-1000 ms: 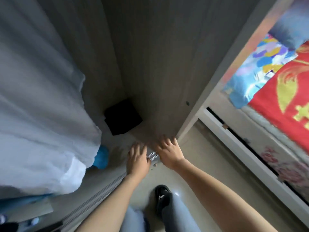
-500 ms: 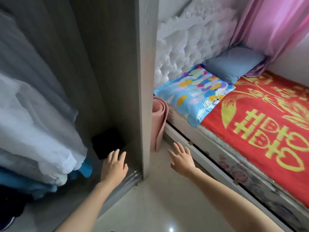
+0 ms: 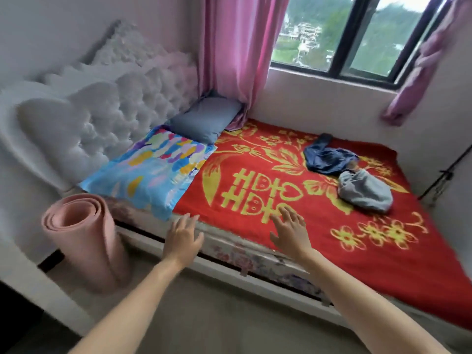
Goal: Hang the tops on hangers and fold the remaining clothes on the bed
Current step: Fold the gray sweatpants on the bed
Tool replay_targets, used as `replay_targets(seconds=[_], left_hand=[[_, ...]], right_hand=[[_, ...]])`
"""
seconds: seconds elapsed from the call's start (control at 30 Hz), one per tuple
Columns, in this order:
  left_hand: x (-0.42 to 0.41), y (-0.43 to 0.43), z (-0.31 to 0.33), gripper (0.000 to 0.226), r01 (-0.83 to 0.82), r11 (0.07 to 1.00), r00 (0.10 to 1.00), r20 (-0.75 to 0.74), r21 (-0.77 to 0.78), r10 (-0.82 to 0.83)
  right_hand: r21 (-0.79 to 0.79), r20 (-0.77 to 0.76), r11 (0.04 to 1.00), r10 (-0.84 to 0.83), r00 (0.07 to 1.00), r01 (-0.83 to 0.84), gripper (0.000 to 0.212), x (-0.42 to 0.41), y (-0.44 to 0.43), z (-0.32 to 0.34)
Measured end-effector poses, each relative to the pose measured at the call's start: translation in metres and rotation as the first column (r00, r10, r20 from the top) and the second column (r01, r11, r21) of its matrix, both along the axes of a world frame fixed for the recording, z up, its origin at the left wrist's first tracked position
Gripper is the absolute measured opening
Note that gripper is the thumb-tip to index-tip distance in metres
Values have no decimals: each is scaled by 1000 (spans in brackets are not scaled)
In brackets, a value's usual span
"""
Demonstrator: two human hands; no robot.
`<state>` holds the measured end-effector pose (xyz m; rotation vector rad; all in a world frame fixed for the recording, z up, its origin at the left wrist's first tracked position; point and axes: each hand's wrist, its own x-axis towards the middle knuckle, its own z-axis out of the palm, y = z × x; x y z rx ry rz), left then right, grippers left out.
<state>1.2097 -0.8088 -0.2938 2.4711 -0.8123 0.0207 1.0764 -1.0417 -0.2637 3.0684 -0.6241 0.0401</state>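
Since half a second ago the view has swung right, off the wardrobe interior and onto the bed (image 3: 258, 259); both hands have travelled with it and now reach towards the bed's near edge.

Left hand (image 3: 182, 236): fingers straight and spread wide, holding nothing, positioned at the near edge of the mattress. Contact with the bed cannot be determined.

Right hand (image 3: 290, 231): fingers likewise extended and spread, holding nothing, positioned over the near part of the red blanket (image 3: 255, 154). Contact cannot be determined.

Clothes: two items lie unfolded on the far right part of the blanket, well apart from both hands. A dark blue garment (image 3: 327, 159) is crumpled further off; a grey garment (image 3: 365, 191) is bunched just on its near side, the two touching.

Other items: a multicoloured pillow (image 3: 153, 169) lies at the left end of the bed, with a grey-blue pillow (image 3: 204, 118) beyond it against the white tufted headboard (image 3: 102, 111). A rolled pink mat (image 3: 84, 233) stands upright on the floor near the bed's left corner. A pink curtain (image 3: 229, 47) hangs at the far side beside the window (image 3: 357, 34).
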Motion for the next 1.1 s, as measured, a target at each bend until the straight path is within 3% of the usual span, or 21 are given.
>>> replay_targets(seconds=[0.17,0.33,0.5,0.7,0.93,1.1], left_hand=[[-1,-101,18,47,127,978,988,-69,-168,-140],[55,-192,7,45,212,971,973,-69,-113,-220],[104,-298,-5,45,216,973,960,-167,-78,-226],[110,-433,-20,50,388,922,906,-184,0,-382],[91,-541,-36,53,507,851,856,-196,137,-478],[89,-626,-43,52,421,886,902,-193,195,-387]], right_hand=[[-98,24,993,-63,998,65,47,-36,-93,11],[-250,10,944,-218,976,214,51,-40,-203,35],[-193,3,884,-433,901,425,44,-44,-292,46],[-137,-92,762,-646,758,632,48,-71,-374,18],[-55,-142,704,-707,693,708,51,-87,-464,-16],[72,-168,708,-686,708,703,51,-69,-570,-51]])
